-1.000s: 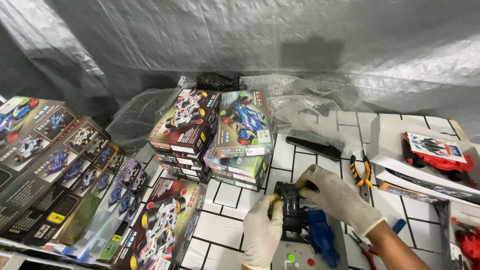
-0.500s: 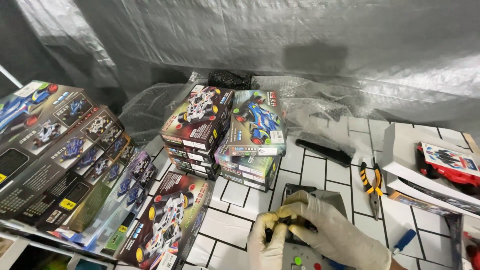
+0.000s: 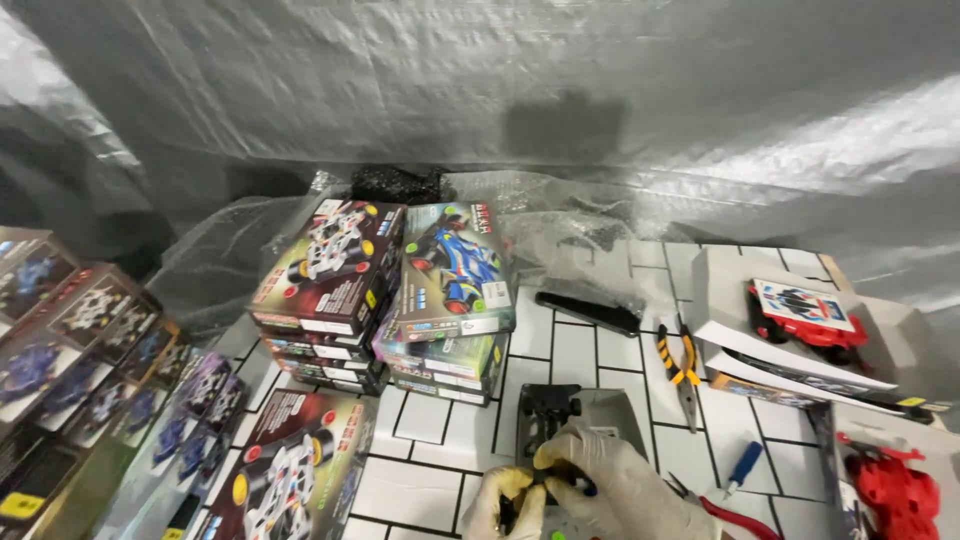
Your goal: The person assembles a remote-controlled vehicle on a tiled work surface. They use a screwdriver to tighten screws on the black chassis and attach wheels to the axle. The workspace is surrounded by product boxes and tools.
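Camera has tilted up since a second ago, so both gloved hands now sit at the bottom edge and the blue part beside the work is out of view. Left hand (image 3: 505,500) and right hand (image 3: 615,490) are both closed around the black toy-car chassis (image 3: 548,420), which rests on the grey block (image 3: 610,415) over the white tiled tabletop (image 3: 575,345). Risks: work sits near the front edge and mostly out of sight, so a small piece could drop unnoticed; gloves may slip on small parts. Red-handled cutters (image 3: 735,520) lie just beside the right hand, the blue screwdriver (image 3: 745,465) and yellow pliers (image 3: 682,365) beyond, easy to knock.
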